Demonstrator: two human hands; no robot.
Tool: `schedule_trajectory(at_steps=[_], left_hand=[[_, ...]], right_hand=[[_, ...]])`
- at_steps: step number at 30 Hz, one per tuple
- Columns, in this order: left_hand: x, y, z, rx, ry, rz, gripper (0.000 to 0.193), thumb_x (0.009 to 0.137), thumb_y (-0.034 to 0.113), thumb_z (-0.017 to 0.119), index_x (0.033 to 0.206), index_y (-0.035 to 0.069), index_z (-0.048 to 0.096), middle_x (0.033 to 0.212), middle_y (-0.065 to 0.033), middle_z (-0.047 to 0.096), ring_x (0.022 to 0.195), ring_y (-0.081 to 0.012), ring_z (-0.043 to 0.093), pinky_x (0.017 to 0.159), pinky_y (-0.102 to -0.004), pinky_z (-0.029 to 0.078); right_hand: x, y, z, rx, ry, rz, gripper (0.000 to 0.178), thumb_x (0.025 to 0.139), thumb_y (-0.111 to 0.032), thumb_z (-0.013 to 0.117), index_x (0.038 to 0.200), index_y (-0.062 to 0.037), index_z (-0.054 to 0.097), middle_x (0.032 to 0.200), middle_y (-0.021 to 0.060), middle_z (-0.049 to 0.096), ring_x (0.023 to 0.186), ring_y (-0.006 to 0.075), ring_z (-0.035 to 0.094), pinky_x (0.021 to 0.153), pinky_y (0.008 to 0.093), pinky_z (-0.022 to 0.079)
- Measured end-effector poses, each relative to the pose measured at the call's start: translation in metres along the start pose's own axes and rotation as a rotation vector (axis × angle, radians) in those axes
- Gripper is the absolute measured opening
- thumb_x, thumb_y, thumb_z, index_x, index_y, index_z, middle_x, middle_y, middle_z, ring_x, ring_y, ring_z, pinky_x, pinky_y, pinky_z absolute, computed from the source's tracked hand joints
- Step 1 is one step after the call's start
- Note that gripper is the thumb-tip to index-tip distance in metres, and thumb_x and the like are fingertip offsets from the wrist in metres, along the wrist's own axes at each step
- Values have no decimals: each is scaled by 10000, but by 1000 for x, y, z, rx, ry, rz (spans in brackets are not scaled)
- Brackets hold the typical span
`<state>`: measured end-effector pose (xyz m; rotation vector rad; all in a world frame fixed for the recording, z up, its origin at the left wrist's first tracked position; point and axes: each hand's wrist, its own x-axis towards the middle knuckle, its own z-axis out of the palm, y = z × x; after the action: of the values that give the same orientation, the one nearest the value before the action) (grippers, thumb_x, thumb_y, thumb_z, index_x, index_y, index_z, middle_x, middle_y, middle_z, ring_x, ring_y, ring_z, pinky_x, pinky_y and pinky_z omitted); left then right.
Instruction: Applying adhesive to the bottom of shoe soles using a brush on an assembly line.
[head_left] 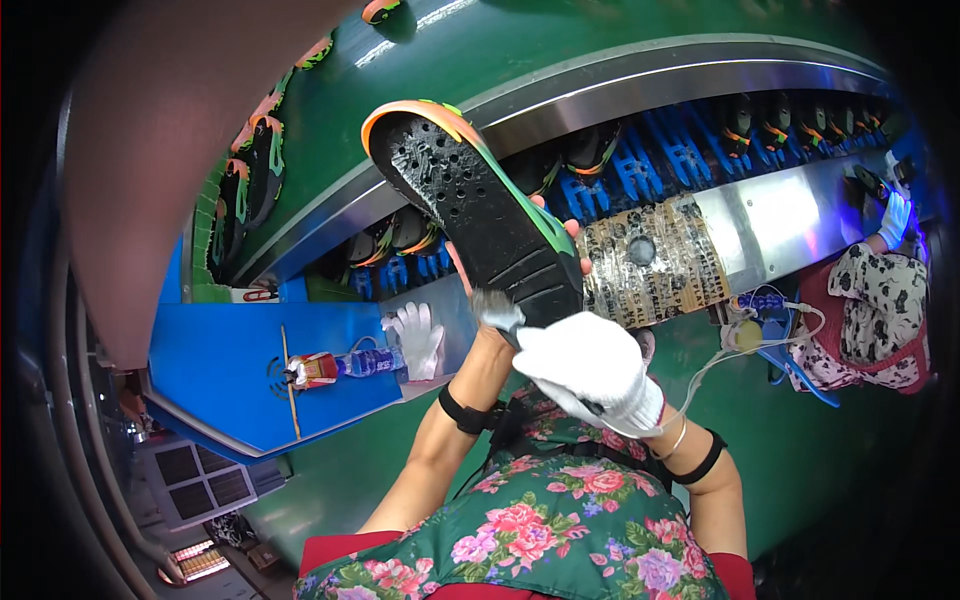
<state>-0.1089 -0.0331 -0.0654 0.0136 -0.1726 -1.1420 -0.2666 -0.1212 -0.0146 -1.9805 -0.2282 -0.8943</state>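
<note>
The left hand [560, 235] is holding a black shoe sole [480, 205] up in front of the chest, tread side facing the camera, bare fingertips gripping around its right edge. The right hand [590, 365], in a white glove, is clenching a small brush [497, 312] and pressing its bristles against the sole's lower end.

The grip looks thin (only fingertips are showing past the rim), so a firm brush stroke could be twisting the sole out of that hold and dropping it toward the flowered apron [540, 520]. Whatever the brush carries could also be smearing onto the orange-green edge [420, 108] or the bare fingers, since bristles are working right beside them.

A spare white glove [418, 338] and a bottle [345, 365] are lying on the blue worktop [220, 350], near enough for a falling sole to knock over.
</note>
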Motion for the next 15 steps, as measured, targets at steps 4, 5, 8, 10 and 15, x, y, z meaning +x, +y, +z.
schedule_trajectory(at_steps=[4, 5, 8, 10, 15], left_hand=[[-1, 1, 0, 18, -1, -4, 1080, 823, 860, 590, 1607, 169, 319, 1490, -283, 476, 1258, -537, 552, 1001, -656, 530], [-1, -3, 7, 103, 15, 10, 1109, 832, 875, 557, 1583, 94, 320, 1398, -303, 541, 1189, -498, 615, 955, -606, 577], [4, -12, 18, 21, 55, 75, 1133, 820, 877, 571, 1611, 117, 290, 1450, -305, 504, 1214, -480, 608, 962, -600, 573], [1, -9, 12, 92, 94, 133, 1175, 810, 874, 590, 1631, 99, 264, 1566, -296, 402, 1293, -457, 563, 1000, -595, 555], [-9, 4, -2, 103, -38, -62, 1276, 761, 881, 640, 1635, 36, 254, 1666, -237, 284, 1399, -464, 470, 1097, -581, 504]], right_hand=[[-1, 10, -12, 125, 103, 83, 299, 788, -81, 852, 1080, -99, 789, 979, 69, 781, 870, 253, 737, 750, 360, 581], [-4, 14, -10, 65, 170, 134, 294, 790, -67, 842, 1077, -102, 790, 996, 66, 782, 875, 252, 738, 751, 365, 582], [-10, 16, -8, -4, 52, 0, 299, 787, -56, 835, 1079, -104, 790, 1017, 62, 780, 865, 252, 735, 753, 373, 583], [-13, 9, -3, 145, -7, 26, 300, 768, -67, 852, 1060, -114, 799, 1016, 65, 783, 852, 253, 733, 757, 364, 582], [-11, 21, -13, 191, 134, 315, 217, 795, -64, 849, 1004, -97, 805, 997, 91, 792, 867, 223, 747, 778, 359, 587]])
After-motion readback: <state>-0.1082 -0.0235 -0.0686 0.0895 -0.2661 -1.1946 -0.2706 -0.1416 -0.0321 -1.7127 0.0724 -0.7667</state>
